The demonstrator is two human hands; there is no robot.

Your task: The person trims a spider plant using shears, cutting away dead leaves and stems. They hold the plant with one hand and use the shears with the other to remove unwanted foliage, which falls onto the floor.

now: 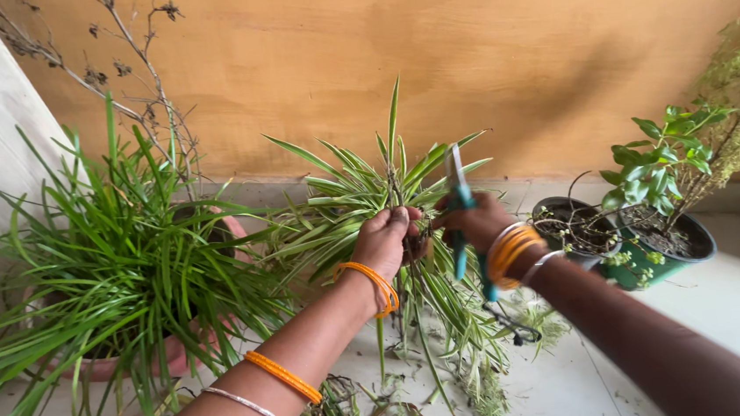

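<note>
My left hand [387,240] grips the base of a striped green-and-white spider plant [360,191], holding it up off the floor with its leaves fanning upward and roots trailing below. My right hand [475,219] is closed on a pair of scissors with teal handles [457,197], the blades pointing up right beside the plant's crown. Both wrists wear orange bangles. The two hands are almost touching.
A big grassy plant in a reddish pot [107,273] stands at the left with dry twigs behind it. Two dark green pots [654,243] with small leafy plants sit at the right. Cut leaves and roots [454,377] litter the pale floor. An orange wall [463,51] is behind.
</note>
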